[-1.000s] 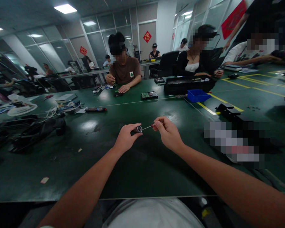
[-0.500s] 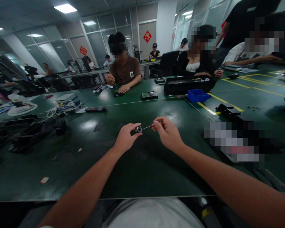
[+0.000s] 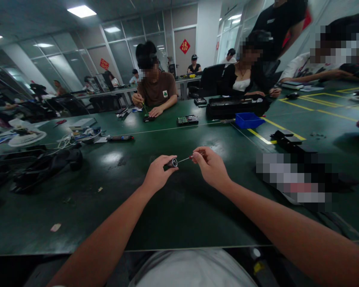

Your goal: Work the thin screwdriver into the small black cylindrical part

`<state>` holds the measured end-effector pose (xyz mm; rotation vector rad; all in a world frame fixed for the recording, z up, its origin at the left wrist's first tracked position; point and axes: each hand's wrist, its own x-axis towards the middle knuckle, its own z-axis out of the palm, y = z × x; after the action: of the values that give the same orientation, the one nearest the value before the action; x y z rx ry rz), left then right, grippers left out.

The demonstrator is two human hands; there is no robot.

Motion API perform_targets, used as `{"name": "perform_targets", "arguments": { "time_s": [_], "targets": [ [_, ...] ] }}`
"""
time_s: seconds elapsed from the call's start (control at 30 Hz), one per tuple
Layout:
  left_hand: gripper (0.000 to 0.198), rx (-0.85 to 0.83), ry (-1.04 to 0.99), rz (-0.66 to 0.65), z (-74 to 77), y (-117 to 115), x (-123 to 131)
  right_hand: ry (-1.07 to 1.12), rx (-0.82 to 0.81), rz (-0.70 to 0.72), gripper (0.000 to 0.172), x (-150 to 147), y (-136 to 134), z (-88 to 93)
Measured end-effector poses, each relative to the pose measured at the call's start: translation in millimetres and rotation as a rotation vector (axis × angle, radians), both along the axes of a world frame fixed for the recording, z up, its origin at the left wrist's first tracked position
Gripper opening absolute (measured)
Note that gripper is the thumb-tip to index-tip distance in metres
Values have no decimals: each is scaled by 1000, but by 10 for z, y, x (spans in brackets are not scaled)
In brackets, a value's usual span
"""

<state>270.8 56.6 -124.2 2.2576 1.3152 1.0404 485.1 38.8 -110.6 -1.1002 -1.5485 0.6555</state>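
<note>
Between the thumb and fingers of my left hand [image 3: 158, 174] is a small dark cylindrical part [image 3: 172, 163] with a silvery ring at its end, which faces right. My right hand [image 3: 211, 167] is closed around the handle of a screwdriver [image 3: 184, 159]. Its thin metal shaft points left, and the tip is at the ringed end of the cylinder; whether it goes inside is too small to tell. Both hands are above the green table [image 3: 179, 215], near its front edge.
A blue bin [image 3: 249, 120] and a long black case [image 3: 237, 107] stand at the back right. A circuit-board device [image 3: 187, 120] and a dark tool [image 3: 120, 138] lie farther back. Black parts [image 3: 48, 169] are at left. A person in brown [image 3: 160, 93] sits opposite.
My hands and what they hold have stayed nearly the same. At the back right, the standing person in black has shifted left, and the person in white has changed posture slightly.
</note>
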Motion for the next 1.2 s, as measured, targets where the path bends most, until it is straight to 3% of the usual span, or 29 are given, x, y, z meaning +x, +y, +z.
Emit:
{"name": "perform_targets", "arguments": {
  "time_s": [0.17, 0.57, 0.77, 1.2],
  "targets": [
    [40, -12, 6, 4, 15, -3, 10, 4, -6, 34, 18, 6, 16, -14],
    [42, -64, 29, 14, -20, 3, -22, -14, 94, -70, 17, 48, -22, 21],
    [42, -70, 30, 6, -33, 17, -19, -53, 116, -23, 16, 53, -30, 12],
    [41, -168, 8, 20, -53, 30, -11, -167, 109, -151, 15, 59, -12, 73]
  ]
}}
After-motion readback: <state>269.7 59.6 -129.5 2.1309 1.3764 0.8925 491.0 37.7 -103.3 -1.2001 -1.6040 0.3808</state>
